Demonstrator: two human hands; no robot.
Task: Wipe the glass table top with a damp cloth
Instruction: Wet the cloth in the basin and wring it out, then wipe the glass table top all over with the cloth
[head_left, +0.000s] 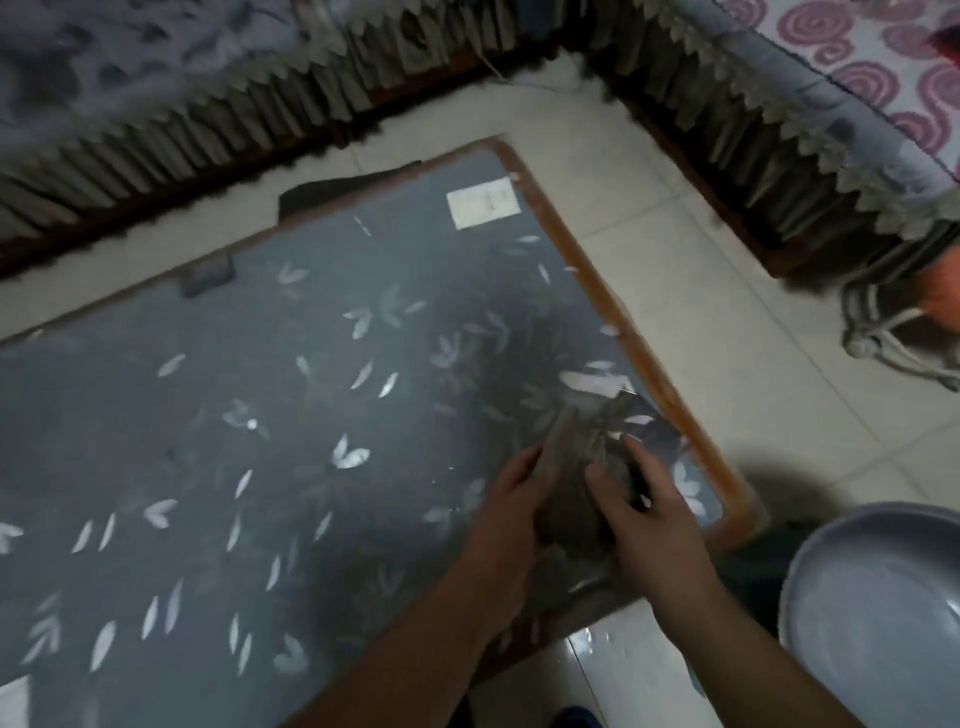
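Left hand (511, 499) and right hand (639, 512) clutch a bunched grey cloth (571, 467) on the glass surface (260, 415), near its right corner. Soft and limp, it seems best gripped by its gathered bulk.

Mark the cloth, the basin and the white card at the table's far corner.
cloth (569, 457): head view, upper fold of the bunched fabric.
basin (857, 582): head view, bare inner wall, lower right of frame.
white card (483, 202): head view, centre of the card.
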